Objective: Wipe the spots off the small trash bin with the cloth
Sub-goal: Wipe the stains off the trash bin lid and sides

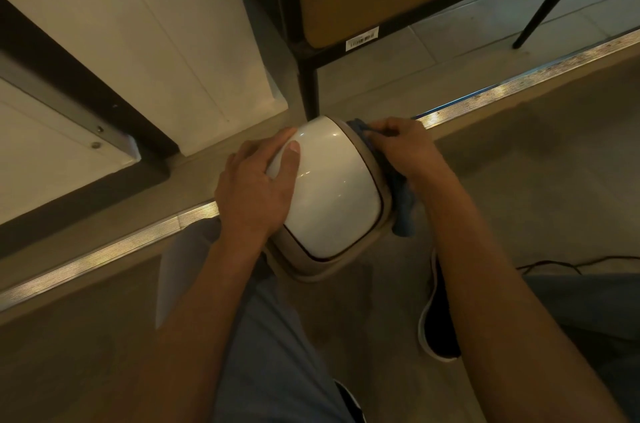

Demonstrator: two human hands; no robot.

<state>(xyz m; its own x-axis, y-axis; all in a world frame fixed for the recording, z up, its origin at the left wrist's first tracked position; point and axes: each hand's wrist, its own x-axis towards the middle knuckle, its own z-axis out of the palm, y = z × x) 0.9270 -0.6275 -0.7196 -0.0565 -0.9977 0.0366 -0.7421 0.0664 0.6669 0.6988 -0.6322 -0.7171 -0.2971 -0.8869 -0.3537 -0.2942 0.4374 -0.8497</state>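
head view: left grip [254, 187] clasps the small trash bin [332, 194], right grip [403, 149] pinches the cloth [405, 215] against its side; hard rubbing toward the left grip could tip it.

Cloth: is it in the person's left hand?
No, the right hand grips the blue cloth against the side of the small trash bin, while the left hand holds the bin's top.

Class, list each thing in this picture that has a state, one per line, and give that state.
bin: lid closed.
cloth: bunched, pressed against the bin's right side.
left hand: grips the bin's lid.
right hand: grips the cloth.
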